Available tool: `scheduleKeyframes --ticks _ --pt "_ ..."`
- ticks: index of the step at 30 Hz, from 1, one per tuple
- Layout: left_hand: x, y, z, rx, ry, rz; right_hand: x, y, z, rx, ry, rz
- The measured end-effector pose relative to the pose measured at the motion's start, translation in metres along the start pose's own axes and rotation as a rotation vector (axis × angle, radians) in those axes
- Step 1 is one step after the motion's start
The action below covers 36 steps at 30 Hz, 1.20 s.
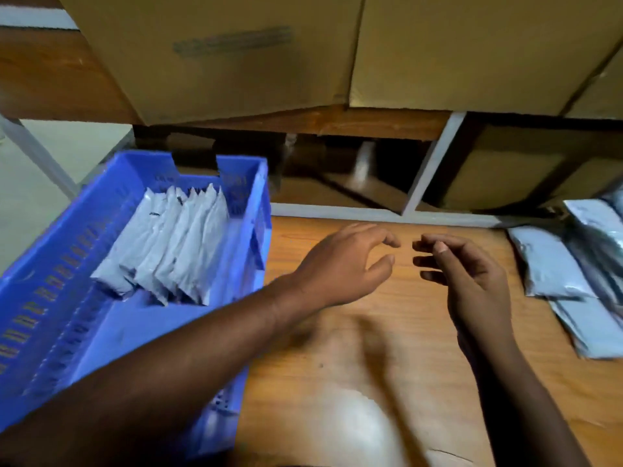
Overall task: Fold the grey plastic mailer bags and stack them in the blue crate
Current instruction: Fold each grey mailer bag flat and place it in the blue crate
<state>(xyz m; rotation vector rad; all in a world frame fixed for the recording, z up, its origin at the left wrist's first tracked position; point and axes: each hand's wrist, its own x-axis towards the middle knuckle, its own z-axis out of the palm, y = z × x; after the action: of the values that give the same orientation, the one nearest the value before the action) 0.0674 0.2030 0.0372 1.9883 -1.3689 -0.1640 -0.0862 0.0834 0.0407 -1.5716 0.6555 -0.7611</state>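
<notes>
Hands (340, 264) (472, 281) empty, folded mailers (168, 251) in blue crate (60, 264), lettering unreadable

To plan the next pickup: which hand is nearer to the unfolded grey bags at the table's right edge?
Right. The right hand hovers just left of the unfolded grey bags; the left hand is further left, nearer the blue crate.

A crate (84, 237) sits at the left edge of the wooden table (387, 348), overhanging its left side. Inside the crate, folded mailer bags (172, 251) stand in a leaning row toward its far end. A pile of unfolded mailer bags (569, 274) lies at the table's right edge. Between crate and pile, the left hand (344, 264) and right hand (472, 274) hover above the tabletop, fingertips near each other but apart. Behind the table runs a shelf frame (435, 163); cardboard boxes (236, 55) rest on the shelf above, and what may be another box (526, 166) sits beneath at the right.
</notes>
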Motion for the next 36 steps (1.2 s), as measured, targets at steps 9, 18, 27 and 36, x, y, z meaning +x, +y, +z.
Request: scheduleKeyframes --ticks 9,18,27,36 --pt "0.096 0.055 0.168 0.030 -0.221 -0.115 0.054 0.098 -0.162 -0.252 0.080 0.163" --pt "0.130 0.073 0.238 -0.024 -0.310 -0.244 0.161 0.174 -0.247 -1.232 0.142 0.128" --pt "0.123 0.046 0.235 -0.013 -0.214 -0.268 0.170 0.191 -0.233 -1.247 -0.004 -0.061" --pt "0.055 -0.007 0.238 0.330 -0.143 -0.211 0.129 0.199 -0.177 -0.843 -0.866 -0.479"
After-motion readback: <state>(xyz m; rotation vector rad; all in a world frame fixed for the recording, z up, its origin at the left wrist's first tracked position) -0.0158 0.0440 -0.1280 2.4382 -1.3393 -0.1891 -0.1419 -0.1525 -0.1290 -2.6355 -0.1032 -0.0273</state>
